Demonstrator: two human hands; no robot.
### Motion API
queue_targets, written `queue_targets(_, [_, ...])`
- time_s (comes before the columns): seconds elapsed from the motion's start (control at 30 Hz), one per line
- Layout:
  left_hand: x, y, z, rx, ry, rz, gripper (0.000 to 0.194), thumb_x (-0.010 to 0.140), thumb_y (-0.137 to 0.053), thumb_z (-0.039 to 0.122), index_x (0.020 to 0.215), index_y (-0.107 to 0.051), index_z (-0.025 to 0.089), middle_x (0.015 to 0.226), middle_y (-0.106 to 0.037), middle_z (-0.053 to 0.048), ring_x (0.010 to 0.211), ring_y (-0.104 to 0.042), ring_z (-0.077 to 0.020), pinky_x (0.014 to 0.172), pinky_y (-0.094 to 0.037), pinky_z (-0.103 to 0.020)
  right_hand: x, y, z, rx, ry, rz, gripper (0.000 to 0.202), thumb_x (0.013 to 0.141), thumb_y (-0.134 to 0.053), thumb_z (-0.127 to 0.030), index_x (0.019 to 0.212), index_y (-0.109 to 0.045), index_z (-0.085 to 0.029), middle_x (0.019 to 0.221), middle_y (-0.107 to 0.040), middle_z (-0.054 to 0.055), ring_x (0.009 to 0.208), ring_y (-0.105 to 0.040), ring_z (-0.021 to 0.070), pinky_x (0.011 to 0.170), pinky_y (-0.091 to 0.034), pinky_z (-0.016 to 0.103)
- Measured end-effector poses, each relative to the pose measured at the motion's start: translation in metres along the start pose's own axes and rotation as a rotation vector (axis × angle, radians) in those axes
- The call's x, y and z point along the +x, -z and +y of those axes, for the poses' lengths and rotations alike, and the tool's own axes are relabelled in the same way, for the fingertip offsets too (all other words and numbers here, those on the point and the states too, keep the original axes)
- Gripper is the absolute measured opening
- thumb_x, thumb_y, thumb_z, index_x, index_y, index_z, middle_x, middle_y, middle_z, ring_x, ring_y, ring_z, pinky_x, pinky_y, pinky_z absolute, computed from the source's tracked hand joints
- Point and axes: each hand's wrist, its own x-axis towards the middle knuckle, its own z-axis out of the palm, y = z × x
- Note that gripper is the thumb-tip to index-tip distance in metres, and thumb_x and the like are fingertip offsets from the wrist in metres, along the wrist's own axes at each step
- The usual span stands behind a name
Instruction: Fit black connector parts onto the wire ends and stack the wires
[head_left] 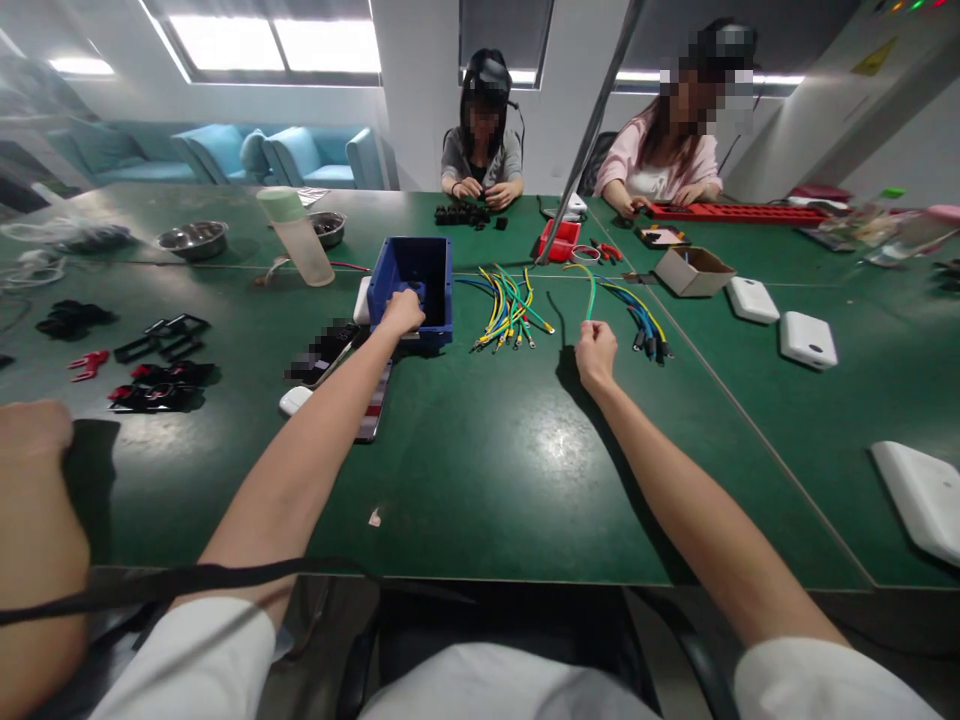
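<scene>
My left hand (403,312) reaches over the near edge into a blue plastic bin (450,325). Its fingers look curled together among small dark parts (412,291); what they grip is hidden. My right hand (597,352) is closed on a green-and-yellow wire (590,297), which rises from the fingers and bends left at its far end. Between the two hands lies a loose pile of yellow, green and blue wires (508,312) with ring terminals at their ends. Just right of my right hand rests a bundle of wires with dark ends (646,325).
Phones (373,415) lie by my left forearm. Further left are black and red parts (163,388), a bottle (298,240) and a metal bowl (193,241). A cardboard box (694,272) and white cases (807,340) stand right. Two people work opposite; another person's arm (34,500) enters left.
</scene>
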Motion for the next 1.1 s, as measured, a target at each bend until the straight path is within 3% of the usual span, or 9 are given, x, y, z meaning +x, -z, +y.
queue_targets(0.13, [0.001, -0.002, -0.001, 0.081, -0.009, -0.02, 0.036, 0.064, -0.068, 0.011, 0.1, -0.069, 0.014, 0.106, -0.066, -0.018, 0.107, -0.06, -0.0334, 0.092, -0.047, -0.039, -0.001, 0.001, -0.001, 0.098, 0.022, 0.021, 0.038, 0.092, -0.036, -0.046, 0.095, -0.056, -0.015, 0.077, -0.06, 0.007, 0.075, -0.056, 0.0212, 0.072, -0.041, 0.032])
queue_targets(0.37, [0.003, -0.001, -0.001, 0.118, 0.01, -0.037, 0.039, 0.061, -0.071, 0.011, 0.1, -0.07, 0.013, 0.106, -0.067, -0.018, 0.107, -0.06, -0.034, 0.092, -0.048, -0.038, 0.0, -0.001, 0.003, 0.237, 0.06, 0.045, 0.031, 0.089, -0.042, -0.044, 0.085, -0.054, -0.017, 0.073, -0.057, 0.004, 0.072, -0.053, 0.0203, 0.073, -0.041, 0.033])
queue_targets(0.67, [0.002, -0.003, 0.001, 0.1, 0.043, -0.002, 0.021, 0.063, -0.068, 0.017, 0.083, -0.072, 0.015, 0.091, -0.071, -0.014, 0.093, -0.065, -0.03, 0.084, -0.049, -0.036, 0.004, -0.004, 0.001, 0.165, 0.074, 0.04, 0.024, 0.089, -0.038, -0.035, 0.087, -0.054, -0.016, 0.082, -0.062, 0.01, 0.076, -0.055, 0.0235, 0.075, -0.04, 0.034])
queue_targets(0.9, [0.0, 0.001, 0.005, 0.119, -0.044, 0.012, 0.015, 0.064, -0.061, 0.014, 0.075, -0.071, 0.016, 0.08, -0.071, -0.011, 0.082, -0.066, -0.027, 0.079, -0.049, -0.032, 0.003, -0.005, -0.003, 0.194, 0.137, -0.08, 0.026, 0.091, -0.037, -0.037, 0.091, -0.053, -0.016, 0.086, -0.063, 0.012, 0.08, -0.056, 0.0252, 0.077, -0.041, 0.035])
queue_targets(1.1, [0.0, 0.002, 0.005, 0.112, -0.088, 0.062, 0.026, 0.066, -0.062, 0.014, 0.091, -0.069, 0.014, 0.089, -0.071, -0.011, 0.083, -0.065, -0.0246, 0.079, -0.049, -0.032, -0.005, -0.018, -0.011, 0.295, 0.16, -0.273, 0.026, 0.091, -0.038, -0.041, 0.09, -0.051, -0.018, 0.072, -0.058, 0.004, 0.068, -0.054, 0.0195, 0.068, -0.041, 0.03])
